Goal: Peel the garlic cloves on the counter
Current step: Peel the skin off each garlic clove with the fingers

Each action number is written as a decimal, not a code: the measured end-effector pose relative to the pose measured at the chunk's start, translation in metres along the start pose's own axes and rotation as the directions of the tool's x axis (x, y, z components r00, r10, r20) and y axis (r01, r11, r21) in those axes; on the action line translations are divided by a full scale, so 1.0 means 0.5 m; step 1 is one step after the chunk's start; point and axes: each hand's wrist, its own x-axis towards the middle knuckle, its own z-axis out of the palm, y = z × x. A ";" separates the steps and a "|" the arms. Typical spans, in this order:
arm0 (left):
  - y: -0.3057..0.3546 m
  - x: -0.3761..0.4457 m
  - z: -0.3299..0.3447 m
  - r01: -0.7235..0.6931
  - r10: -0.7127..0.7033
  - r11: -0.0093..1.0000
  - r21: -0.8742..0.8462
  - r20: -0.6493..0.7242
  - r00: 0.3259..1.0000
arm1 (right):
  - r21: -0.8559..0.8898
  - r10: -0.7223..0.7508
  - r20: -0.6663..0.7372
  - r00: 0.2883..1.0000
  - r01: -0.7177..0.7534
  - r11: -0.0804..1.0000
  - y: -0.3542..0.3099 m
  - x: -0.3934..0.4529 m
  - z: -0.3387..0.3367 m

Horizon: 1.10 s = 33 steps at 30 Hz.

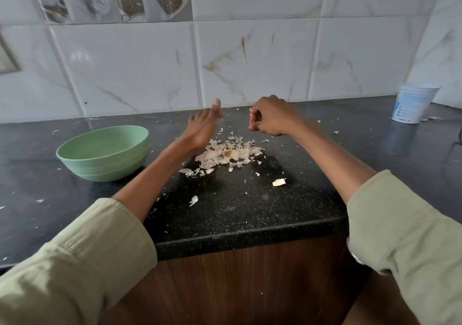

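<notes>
Near edge, about 6 o'clock: bare black tabletop [237, 214], one stray flake of skin [193, 200].
Slightly farther, toward 4 o'clock of the skin heap: single garlic clove [279, 182], pale, lying loose, well apart from both hands; peeled or not, cannot tell.
Centre: heap of papery skins [226, 156] with a root stub in the middle; much peeling judged already done.
At 9 o'clock of the heap: green bowl [103, 152], contents hidden by the rim.
Beyond the heap, 11 o'clock: left hand [203, 127], blurred, fingers straight, holding nothing.
At 1 o'clock: right hand [268, 118], fingers curled, pinching a small pale piece, probably a clove.
Far, 2 o'clock: white tub [413, 104] by the tiled wall.
Remaining, by judgement: the pinched piece, perhaps the loose clove.
</notes>
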 end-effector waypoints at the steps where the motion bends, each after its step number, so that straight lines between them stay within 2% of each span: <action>1: -0.002 0.003 -0.007 -0.008 0.007 0.999 -0.050 -0.017 1.000 | -0.025 0.001 -0.043 0.999 -0.002 1.000 -0.004 0.000 -0.001; 3: -0.009 0.008 -0.009 -0.009 0.007 0.995 -0.098 -0.025 1.000 | -0.052 0.006 -0.097 0.995 -0.011 0.999 -0.008 0.000 0.003; 7: -0.003 0.001 -0.005 -0.046 0.047 0.997 -0.055 0.013 0.999 | -0.068 0.007 0.159 0.987 0.004 0.998 -0.006 -0.005 0.019; 8: 0.002 -0.002 -0.004 -0.068 0.069 0.997 -0.047 0.014 0.998 | -0.063 0.006 0.185 0.983 0.006 0.998 -0.003 -0.007 0.018; 10: 0.012 -0.007 -0.005 -0.104 0.104 0.994 -0.020 0.000 0.995 | -0.024 -0.008 0.170 0.985 0.012 1.000 -0.001 -0.007 0.008; 14: 0.009 0.001 -0.007 -0.137 0.138 0.990 0.033 -0.038 0.990 | 0.056 -0.023 0.018 1.000 0.022 0.998 0.002 -0.006 -0.008; 15: 0.006 0.004 -0.006 -0.131 0.133 0.991 0.036 -0.043 0.990 | 0.029 -0.028 0.049 0.998 0.027 0.999 0.001 -0.004 -0.008; 17: 0.004 0.006 -0.003 -0.120 0.122 0.992 0.049 -0.044 0.992 | -0.062 -0.018 0.210 0.978 0.031 0.998 -0.003 -0.001 -0.001; 19: 0.004 0.008 0.001 -0.128 0.131 0.990 0.064 -0.039 0.991 | -0.080 0.002 0.262 0.965 0.020 0.997 -0.003 0.000 0.005; 23: 0.007 -0.001 0.003 -0.140 0.142 0.986 0.095 -0.017 0.990 | 0.008 -0.017 0.205 0.979 0.016 1.000 0.006 -0.001 -0.001; 26: 0.011 -0.008 -0.003 -0.164 0.165 0.984 0.074 -0.012 0.986 | 0.141 -0.086 0.193 0.977 0.059 0.988 0.011 -0.003 -0.013; 29: 0.024 -0.017 -0.009 -0.199 0.198 0.980 0.022 0.004 0.980 | 0.356 -0.167 0.214 0.962 0.082 0.931 -0.001 -0.003 -0.029; 33: 0.035 -0.022 -0.010 -0.251 0.250 0.968 -0.010 -0.057 0.967 | 0.528 -0.148 0.214 0.966 0.013 0.849 -0.007 -0.009 -0.031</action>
